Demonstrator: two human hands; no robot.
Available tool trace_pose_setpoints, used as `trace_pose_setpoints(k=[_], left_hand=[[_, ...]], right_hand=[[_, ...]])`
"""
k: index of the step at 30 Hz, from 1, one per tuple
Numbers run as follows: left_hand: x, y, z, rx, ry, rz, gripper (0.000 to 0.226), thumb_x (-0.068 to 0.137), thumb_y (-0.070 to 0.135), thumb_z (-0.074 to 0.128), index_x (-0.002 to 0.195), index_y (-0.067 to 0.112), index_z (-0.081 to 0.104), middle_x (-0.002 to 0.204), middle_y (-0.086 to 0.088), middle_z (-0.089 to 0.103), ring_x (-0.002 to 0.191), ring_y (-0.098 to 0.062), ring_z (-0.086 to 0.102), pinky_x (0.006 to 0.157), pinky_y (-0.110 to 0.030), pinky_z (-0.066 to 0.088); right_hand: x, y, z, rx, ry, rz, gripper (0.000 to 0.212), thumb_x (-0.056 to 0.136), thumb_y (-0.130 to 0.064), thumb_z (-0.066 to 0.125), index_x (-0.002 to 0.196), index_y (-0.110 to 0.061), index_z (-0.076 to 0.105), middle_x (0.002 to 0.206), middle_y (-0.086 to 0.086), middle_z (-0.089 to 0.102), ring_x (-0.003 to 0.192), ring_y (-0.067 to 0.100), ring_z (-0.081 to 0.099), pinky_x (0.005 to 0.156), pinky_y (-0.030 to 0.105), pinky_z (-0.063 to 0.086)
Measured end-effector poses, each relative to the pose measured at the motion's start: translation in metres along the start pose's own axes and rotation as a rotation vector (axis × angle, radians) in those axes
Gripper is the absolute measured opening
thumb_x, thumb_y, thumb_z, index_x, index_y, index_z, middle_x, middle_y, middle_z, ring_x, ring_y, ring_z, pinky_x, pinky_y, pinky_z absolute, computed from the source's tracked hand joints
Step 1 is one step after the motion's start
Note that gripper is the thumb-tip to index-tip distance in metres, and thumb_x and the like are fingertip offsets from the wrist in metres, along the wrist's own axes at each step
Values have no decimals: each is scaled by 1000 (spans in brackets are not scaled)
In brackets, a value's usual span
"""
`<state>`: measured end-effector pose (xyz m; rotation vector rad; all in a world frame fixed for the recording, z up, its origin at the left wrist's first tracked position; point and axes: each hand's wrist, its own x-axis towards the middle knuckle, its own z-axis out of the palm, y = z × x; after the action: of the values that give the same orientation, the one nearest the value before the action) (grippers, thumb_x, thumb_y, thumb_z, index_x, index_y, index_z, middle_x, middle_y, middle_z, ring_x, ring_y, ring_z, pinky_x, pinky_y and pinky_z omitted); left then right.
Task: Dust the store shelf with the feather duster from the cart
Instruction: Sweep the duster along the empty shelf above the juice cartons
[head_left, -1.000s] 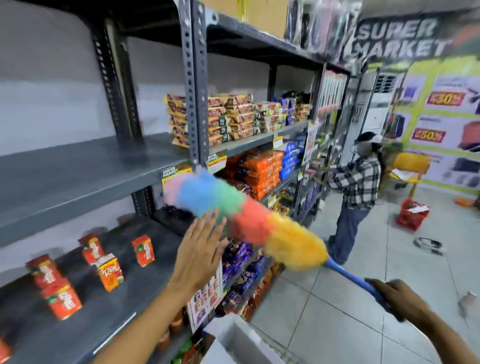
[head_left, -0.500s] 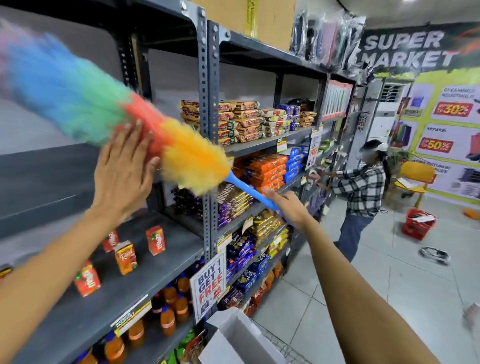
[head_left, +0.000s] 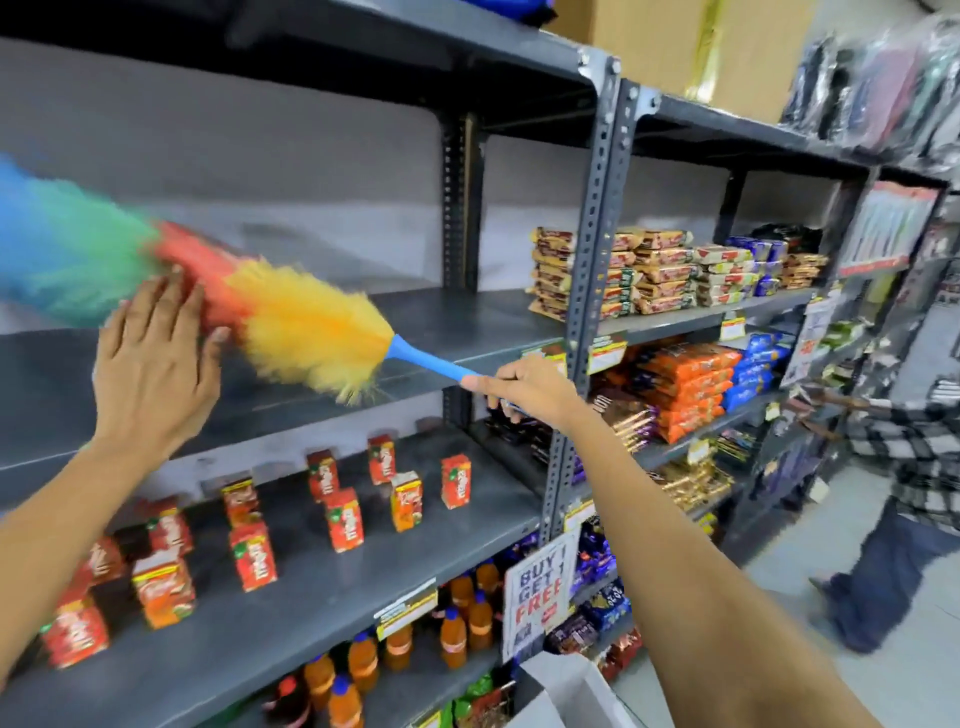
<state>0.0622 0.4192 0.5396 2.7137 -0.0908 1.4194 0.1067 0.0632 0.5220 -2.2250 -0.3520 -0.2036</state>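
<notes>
2 hands raised: right hand grips feather duster; left hand splayed.

Both arms reach forward: left hand flat with fingers spread, right hand fisted

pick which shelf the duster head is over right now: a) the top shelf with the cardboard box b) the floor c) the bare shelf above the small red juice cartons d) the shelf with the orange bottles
c: the feather duster, held by its blue handle in the right hand, lies across the bare shelf, with the small red juice cartons one level below it.
</notes>
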Motion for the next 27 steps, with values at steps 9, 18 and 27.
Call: trace_pose_setpoints(k=[9,18,27], left_hand=[[-14,-73,-4,70,-125,-184,61,91,45,19,136,6,32,145,-27,35,134,-42,29,108,-55,23],[-10,-78,3,50,-253,-107,69,87,50,19,141,8,27,151,-20,24,141,-35,19,112,-52,17],[-1,-57,15,-6,-268,10,77,84,58,9,143,12,23,154,-14,19,143,-28,14,115,-46,11]], right_hand=[[42,-73,39,-453,-131,-241,25,86,-53,57,107,-44,68,63,-12,66,47,1,56,66,26,49],[60,-78,64,-698,-144,-164,52,97,-21,37,141,-47,31,117,2,67,101,25,60,72,32,44],[57,-106,94,-466,-280,-323,33,94,-36,51,126,-43,56,109,-6,71,87,20,59,70,32,45]])
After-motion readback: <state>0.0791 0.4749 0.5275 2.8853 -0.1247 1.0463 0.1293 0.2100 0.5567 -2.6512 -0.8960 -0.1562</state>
